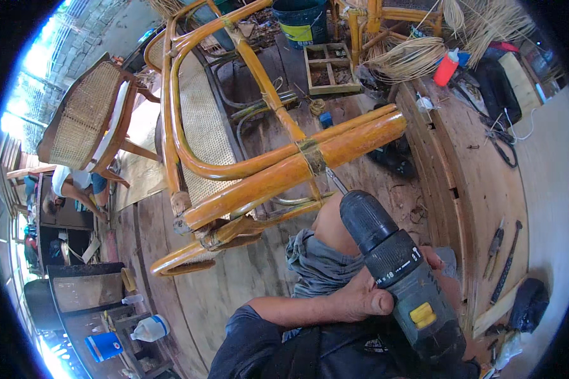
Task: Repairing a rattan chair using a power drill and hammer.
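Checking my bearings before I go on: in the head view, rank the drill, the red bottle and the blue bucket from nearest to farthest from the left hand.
1. Drill: in the left hand itself, bottom centre.
2. Red bottle: upper right, on the wooden bench beside the cane coils.
3. Blue bucket: top centre, beyond the rattan chair; only slightly farther than the bottle.

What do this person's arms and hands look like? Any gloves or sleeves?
Both hands are bare, with no gloves. The left hand comes off a bare forearm, with a dark blue sleeve covering the upper arm down to the elbow. The right hand is mostly hidden behind a drill, so its sleeve cannot be seen.
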Motion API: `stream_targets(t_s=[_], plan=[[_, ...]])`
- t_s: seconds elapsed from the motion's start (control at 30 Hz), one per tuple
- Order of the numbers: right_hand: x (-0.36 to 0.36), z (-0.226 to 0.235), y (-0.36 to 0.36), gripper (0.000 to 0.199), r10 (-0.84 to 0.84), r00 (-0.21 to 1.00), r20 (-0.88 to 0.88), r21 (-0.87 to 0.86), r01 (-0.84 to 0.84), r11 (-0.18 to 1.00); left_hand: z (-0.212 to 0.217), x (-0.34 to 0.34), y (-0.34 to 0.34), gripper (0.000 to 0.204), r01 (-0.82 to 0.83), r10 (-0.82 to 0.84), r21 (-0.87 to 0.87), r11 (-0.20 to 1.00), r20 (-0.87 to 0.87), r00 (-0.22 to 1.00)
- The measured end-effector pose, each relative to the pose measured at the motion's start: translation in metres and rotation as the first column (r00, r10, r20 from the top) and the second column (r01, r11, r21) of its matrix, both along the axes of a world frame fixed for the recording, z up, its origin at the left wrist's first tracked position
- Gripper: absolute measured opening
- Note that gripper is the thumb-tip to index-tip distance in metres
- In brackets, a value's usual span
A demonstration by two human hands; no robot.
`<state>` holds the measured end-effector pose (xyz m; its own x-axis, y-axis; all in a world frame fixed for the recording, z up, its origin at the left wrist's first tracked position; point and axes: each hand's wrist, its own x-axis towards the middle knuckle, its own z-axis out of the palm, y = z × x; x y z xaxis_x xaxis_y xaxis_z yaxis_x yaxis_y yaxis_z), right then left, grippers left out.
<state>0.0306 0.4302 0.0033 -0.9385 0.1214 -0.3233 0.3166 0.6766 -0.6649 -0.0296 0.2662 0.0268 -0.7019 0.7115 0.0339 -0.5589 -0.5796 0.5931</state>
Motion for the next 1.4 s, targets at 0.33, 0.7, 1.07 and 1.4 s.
stream_targets(t_s=[0.33,0.7,1.07,1.4], plan=[[-0.002,0.016,-0.009,0.044,-0.009,0.996,0.089,0.057,0.004,0.998,-0.005,-0.007,-0.002,0.083,-0.035,0.022,0.168,0.985,0.082,0.996],[-0.018,0.027,-0.018,0.045,0.008,0.985,0.171,0.093,-0.024,0.995,-0.004,-0.010,-0.003,0.089,-0.073,0.020,0.302,0.951,0.174,0.985],[-0.041,0.063,-0.023,0.047,0.025,0.954,0.298,0.182,-0.082,0.980,0.013,-0.011,-0.001,0.089,-0.089,-0.038,0.448,0.889,0.267,0.963],[-0.026,0.078,-0.021,0.049,-0.048,0.920,0.389,0.217,-0.041,0.975,-0.003,-0.002,0.008,0.087,-0.146,-0.018,0.487,0.861,0.315,0.949]])
